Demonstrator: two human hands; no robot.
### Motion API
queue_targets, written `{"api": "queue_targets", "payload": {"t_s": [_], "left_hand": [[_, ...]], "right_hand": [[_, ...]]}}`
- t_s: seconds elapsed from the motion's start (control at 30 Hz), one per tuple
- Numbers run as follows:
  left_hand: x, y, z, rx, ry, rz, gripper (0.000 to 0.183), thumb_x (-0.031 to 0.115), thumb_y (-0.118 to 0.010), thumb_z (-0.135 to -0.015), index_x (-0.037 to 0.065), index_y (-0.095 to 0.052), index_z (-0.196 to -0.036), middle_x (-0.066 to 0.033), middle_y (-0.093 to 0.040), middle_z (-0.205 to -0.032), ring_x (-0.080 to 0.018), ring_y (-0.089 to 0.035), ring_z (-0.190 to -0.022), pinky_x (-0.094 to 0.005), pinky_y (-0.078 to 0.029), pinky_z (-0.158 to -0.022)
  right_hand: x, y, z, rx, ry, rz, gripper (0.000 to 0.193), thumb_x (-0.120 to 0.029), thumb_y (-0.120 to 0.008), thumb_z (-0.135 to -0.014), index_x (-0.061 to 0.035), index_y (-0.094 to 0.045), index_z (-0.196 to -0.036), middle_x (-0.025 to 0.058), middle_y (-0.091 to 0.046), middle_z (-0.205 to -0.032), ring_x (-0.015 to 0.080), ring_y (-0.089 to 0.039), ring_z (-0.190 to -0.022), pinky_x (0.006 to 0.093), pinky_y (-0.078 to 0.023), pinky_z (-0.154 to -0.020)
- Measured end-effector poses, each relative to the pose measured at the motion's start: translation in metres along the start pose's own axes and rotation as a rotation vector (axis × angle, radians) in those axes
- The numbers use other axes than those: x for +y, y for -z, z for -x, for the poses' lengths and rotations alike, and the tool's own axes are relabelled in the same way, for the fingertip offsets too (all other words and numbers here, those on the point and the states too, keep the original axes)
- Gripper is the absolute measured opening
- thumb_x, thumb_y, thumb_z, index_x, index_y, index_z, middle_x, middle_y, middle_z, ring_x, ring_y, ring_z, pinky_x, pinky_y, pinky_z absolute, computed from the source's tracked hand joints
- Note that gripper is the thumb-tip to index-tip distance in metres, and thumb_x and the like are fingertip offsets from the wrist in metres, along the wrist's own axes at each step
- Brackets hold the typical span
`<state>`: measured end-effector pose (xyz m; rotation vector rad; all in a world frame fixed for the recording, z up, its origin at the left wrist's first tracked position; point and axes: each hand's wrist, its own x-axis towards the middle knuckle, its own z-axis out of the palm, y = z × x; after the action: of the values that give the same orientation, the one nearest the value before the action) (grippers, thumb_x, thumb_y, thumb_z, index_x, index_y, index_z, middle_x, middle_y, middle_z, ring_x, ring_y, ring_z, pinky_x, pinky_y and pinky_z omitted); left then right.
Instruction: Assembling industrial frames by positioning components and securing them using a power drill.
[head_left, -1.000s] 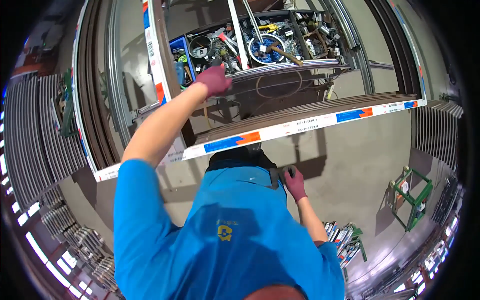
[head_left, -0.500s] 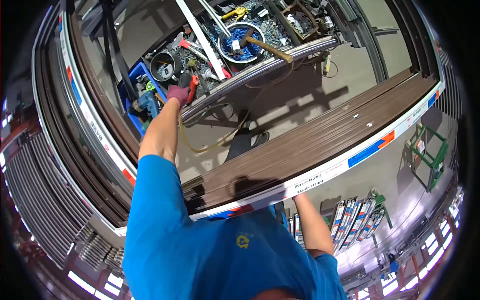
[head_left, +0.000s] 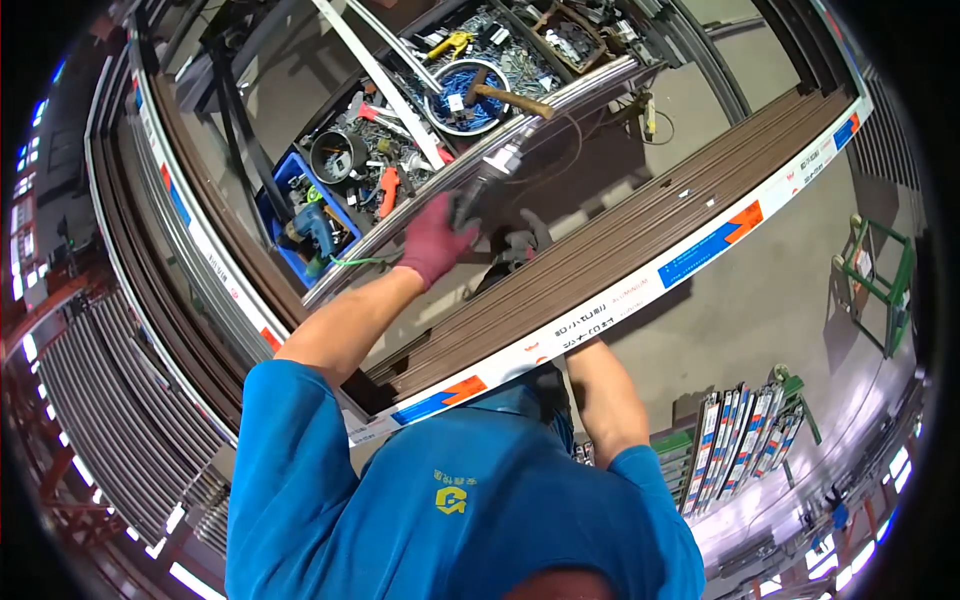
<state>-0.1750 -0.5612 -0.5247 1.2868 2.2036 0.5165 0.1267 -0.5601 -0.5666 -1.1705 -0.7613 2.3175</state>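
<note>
Spanning the space before the person, a brown-and-white frame runs slantwise, its near bar hiding part of the right forearm. Beyond that bar lies a parts tray, with a silver rail along its near edge, a blue bin at its left end and a white bucket of blue pieces farther right. The left hand, gloved in maroon, is between rail and bar, its fingers wrapped around a black tool whose silver nose points toward the bucket. The right hand seems to show only as dark glove fingers past the bar; I cannot tell whether they grip anything. Half a second ago the left hand was at the orange-red tool; that now lies free in the tray, so the reach there seems over and work appears to centre on the black one.
</note>
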Motion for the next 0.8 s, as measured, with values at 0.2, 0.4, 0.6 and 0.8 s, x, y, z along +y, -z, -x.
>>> {"api": "queue_targets", "payload": {"t_s": [0.2,0.4,0.6,0.8], "left_hand": [[0.033,-0.042,-0.007,-0.421,-0.544,0.021,0.056,0.028,-0.082,-0.083,0.007,-0.061,-0.13,-0.0199,-0.07,-0.111,-0.0416,-0.069,-0.106,-0.0492,-0.057,-0.089],[0.055,-0.028,-0.085,-0.319,-0.517,0.159,0.04,0.026,-0.077,-0.089,0.007,-0.068,-0.123,-0.0171,-0.069,-0.117,-0.0389,-0.068,-0.112,-0.0479,-0.056,-0.095],[-0.034,-0.116,-0.247,-0.145,-0.111,-0.094,0.034,0.03,-0.065,-0.098,0.008,-0.073,-0.123,-0.0213,-0.072,-0.124,-0.0395,-0.069,-0.115,-0.0496,-0.056,-0.1],[-0.065,-0.189,-0.307,-0.204,0.232,-0.212,0.044,0.032,-0.072,-0.092,0.006,-0.074,-0.127,-0.0201,-0.071,-0.134,-0.0381,-0.069,-0.122,-0.0458,-0.055,-0.106]], "right_hand": [[0.056,0.036,0.03,0.083,-0.004,0.017,0.053,-0.033,-0.058,-0.109,-0.0054,-0.05,-0.153,0.0146,-0.064,-0.135,0.0336,-0.061,-0.121,0.0458,-0.047,-0.112],[0.101,0.071,0.039,0.172,-0.022,0.044,0.05,-0.032,-0.057,-0.109,-0.0053,-0.051,-0.151,0.0144,-0.064,-0.132,0.0333,-0.061,-0.12,0.0457,-0.048,-0.111],[0.123,0.097,0.046,0.255,-0.045,0.097,0.048,-0.032,-0.057,-0.108,-0.0053,-0.053,-0.149,0.0142,-0.064,-0.13,0.0331,-0.062,-0.118,0.0457,-0.049,-0.109],[0.147,0.119,0.048,0.323,-0.077,0.14,0.046,-0.032,-0.057,-0.108,-0.0053,-0.054,-0.147,0.0139,-0.065,-0.128,0.0328,-0.062,-0.116,0.0456,-0.05,-0.108]]}}
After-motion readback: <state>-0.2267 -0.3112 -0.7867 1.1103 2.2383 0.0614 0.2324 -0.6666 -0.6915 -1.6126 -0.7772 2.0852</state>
